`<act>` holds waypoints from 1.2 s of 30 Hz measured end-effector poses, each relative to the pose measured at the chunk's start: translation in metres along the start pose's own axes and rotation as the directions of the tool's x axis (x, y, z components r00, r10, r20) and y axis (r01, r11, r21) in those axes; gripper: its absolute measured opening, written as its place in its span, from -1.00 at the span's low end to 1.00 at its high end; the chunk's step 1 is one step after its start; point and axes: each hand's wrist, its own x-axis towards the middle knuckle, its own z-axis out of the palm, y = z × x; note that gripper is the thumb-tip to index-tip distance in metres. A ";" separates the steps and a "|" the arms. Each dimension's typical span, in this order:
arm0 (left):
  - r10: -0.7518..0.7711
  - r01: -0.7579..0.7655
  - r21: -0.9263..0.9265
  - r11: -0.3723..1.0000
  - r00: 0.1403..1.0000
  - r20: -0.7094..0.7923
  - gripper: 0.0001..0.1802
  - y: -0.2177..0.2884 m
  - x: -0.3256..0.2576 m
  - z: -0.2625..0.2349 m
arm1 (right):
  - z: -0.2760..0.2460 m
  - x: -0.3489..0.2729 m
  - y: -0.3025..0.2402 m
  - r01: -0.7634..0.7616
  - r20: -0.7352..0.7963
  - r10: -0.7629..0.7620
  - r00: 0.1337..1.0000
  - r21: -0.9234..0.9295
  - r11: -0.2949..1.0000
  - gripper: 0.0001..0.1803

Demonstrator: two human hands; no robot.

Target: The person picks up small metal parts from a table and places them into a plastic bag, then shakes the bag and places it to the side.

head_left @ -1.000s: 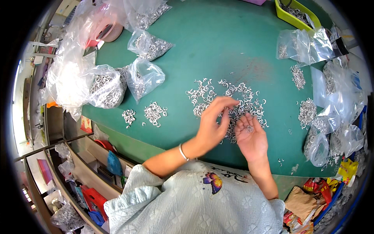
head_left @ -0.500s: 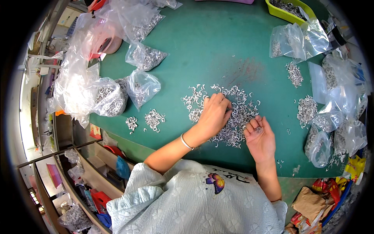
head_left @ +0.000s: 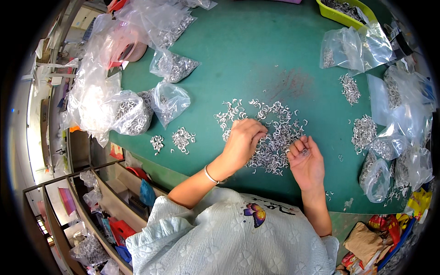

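Note:
A loose pile of small C-shaped silvery metal pieces [head_left: 277, 153] lies on the green tabletop in front of me. Over its left part is my left hand [head_left: 244, 141], back upward, with fingers bent and pressed together; whatever they grip is hidden underneath. At the pile's right edge my right hand [head_left: 306, 166] rests palm up, its fingers curled in. Greyish specks show at those fingertips, too small to name. A metal bangle [head_left: 210, 175] circles my left wrist.
Smaller heaps of metal pieces lie left [head_left: 183, 140] and right [head_left: 364, 130]. Clear plastic bags of pieces stand at the left [head_left: 133, 114] and right [head_left: 403, 128]. A yellow-green tray [head_left: 337, 17] sits far right. Wooden shelving [head_left: 117, 197] is at the lower left.
My left hand has moved slightly toward me and to the left, leaving a gap among the pieces. My right hand keeps its place and curl. The view has shifted slightly.

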 end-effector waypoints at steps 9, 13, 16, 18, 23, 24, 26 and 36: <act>0.053 -0.042 -0.262 0.964 0.998 0.035 -0.77 0.045 -0.002 0.002 | 0.001 -0.001 0.011 0.013 -0.008 -0.013 1.000 -0.071 0.997 -0.69; 0.034 -0.054 -0.284 0.957 0.997 -0.073 -0.75 0.043 -0.001 0.012 | 0.012 -0.004 0.012 -0.021 0.036 0.023 0.999 -0.068 0.997 -0.66; -0.057 0.041 -0.118 0.992 0.989 -0.139 -0.76 0.020 0.005 0.012 | 0.010 -0.005 0.008 0.004 0.024 -0.001 1.000 -0.093 0.996 -0.66; -0.084 0.091 0.077 0.993 0.992 -0.090 -0.76 0.002 0.004 0.012 | 0.004 -0.005 0.003 0.032 0.022 -0.030 0.999 -0.099 0.995 -0.67; -0.100 0.108 0.167 0.980 0.993 -0.056 -0.79 -0.006 0.004 0.020 | -0.001 -0.004 -0.003 0.076 0.005 -0.076 0.997 -0.080 0.994 -0.69; -0.099 0.105 0.167 0.980 0.994 -0.046 -0.80 -0.005 0.005 0.020 | 0.000 -0.004 -0.003 0.080 0.020 -0.079 0.997 -0.078 0.994 -0.69; -0.090 0.093 0.171 0.981 0.996 -0.029 -0.82 -0.006 0.006 0.021 | 0.001 -0.005 -0.002 0.087 0.050 -0.083 0.995 -0.073 0.994 -0.70; -0.025 0.027 0.171 0.985 1.000 -0.014 -0.84 -0.011 0.010 0.018 | 0.006 -0.005 -0.001 0.091 0.052 -0.087 0.995 -0.083 0.992 -0.70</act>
